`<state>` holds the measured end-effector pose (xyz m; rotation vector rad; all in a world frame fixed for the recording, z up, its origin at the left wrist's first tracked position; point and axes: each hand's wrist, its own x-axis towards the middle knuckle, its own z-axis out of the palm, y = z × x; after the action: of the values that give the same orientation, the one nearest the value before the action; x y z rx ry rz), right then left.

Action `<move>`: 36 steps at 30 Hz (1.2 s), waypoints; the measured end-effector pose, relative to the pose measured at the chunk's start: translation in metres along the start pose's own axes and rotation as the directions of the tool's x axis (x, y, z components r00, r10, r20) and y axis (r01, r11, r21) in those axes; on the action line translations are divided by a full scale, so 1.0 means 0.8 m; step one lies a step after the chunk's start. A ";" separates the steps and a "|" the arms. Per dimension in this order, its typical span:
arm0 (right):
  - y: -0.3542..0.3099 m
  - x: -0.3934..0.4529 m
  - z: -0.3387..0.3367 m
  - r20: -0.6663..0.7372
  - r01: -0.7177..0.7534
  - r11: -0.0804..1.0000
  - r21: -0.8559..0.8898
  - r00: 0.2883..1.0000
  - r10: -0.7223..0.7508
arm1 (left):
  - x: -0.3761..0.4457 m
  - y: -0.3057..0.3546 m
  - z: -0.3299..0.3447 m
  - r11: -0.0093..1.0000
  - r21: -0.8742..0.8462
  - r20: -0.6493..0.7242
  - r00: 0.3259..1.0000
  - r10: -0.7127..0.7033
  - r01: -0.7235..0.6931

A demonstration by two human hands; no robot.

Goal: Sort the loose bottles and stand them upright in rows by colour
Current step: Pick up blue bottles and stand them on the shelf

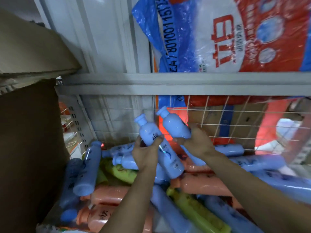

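While no row stands yet, sorting looks barely begun | left hand (144, 152) fingers clamped on blue bottle (156, 145), centre frame | right hand (196, 142) grips second bottle (175, 126) | pile (202, 185) of blue, orange, yellow lies below, unsorted

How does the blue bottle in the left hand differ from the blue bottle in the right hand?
The left hand grips its blue bottle around the middle, while the right hand cups its blue bottle from below, near the base. The left bottle shows dark printed lettering; the right bottle shows mostly plain surface. The left one sits lower and nearer the pile. Both are light blue, the same shape, capped, and tilted with caps up and to the left.
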<state>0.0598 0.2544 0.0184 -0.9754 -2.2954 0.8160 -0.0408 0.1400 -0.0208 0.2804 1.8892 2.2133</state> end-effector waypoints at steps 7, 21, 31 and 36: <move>0.058 -0.053 -0.120 -0.209 -0.096 0.987 0.132 0.970 0.122 | -0.082 0.035 0.121 0.982 -0.098 0.302 0.936 0.182 -0.160; 0.289 -0.269 -0.407 -0.517 -0.272 0.936 0.222 0.781 0.349 | -0.422 -0.002 0.363 0.981 -0.127 0.744 0.640 0.191 -0.146; 0.417 -0.360 -0.562 -0.670 -0.275 0.925 0.261 0.639 0.378 | -0.602 -0.043 0.514 0.993 -0.097 0.880 0.461 0.114 -0.060; 0.511 -0.379 -0.625 -0.699 -0.326 0.912 0.248 0.592 0.402 | -0.675 -0.076 0.606 0.997 -0.072 0.907 0.415 0.077 -0.027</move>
<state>0.7551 0.4151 0.0137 -1.4411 -1.3469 0.5136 0.6164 0.4533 -0.0072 1.2643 1.1569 1.5045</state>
